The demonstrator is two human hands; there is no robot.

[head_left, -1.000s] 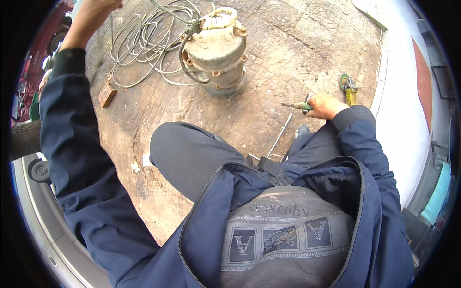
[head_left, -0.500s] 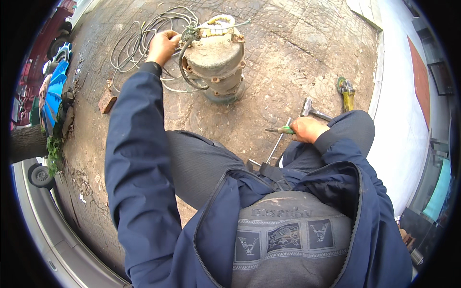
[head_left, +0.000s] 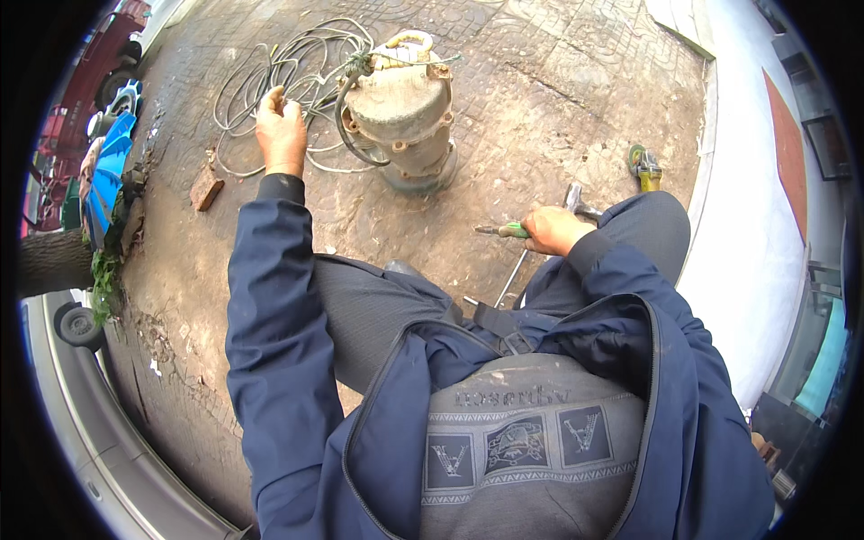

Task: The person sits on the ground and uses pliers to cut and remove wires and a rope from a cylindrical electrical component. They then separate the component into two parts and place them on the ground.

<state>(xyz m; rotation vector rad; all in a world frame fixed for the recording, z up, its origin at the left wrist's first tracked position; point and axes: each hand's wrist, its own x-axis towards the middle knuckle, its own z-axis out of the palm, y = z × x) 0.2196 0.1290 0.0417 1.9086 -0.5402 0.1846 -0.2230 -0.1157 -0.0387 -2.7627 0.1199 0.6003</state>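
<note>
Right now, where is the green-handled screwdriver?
In the head view, the green-handled screwdriver is in the right hand, right of centre, pointing left above the ground just below the pump.

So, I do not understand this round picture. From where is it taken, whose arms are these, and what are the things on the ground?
The camera sits on a person's head and looks down, so you see that person's own body and arms. Its wide lens bends the picture into a circle. The person wears a dark blue jacket and crouches or sits over dirty paved ground. The left hand reaches out to a loose coil of cable, beside an old, dirty metal pump that stands upright. The right hand holds a screwdriver with a green handle. Near it lie a hammer and a yellow-green tool; I cannot tell which kind. A small brick piece lies left of the arm.
</note>
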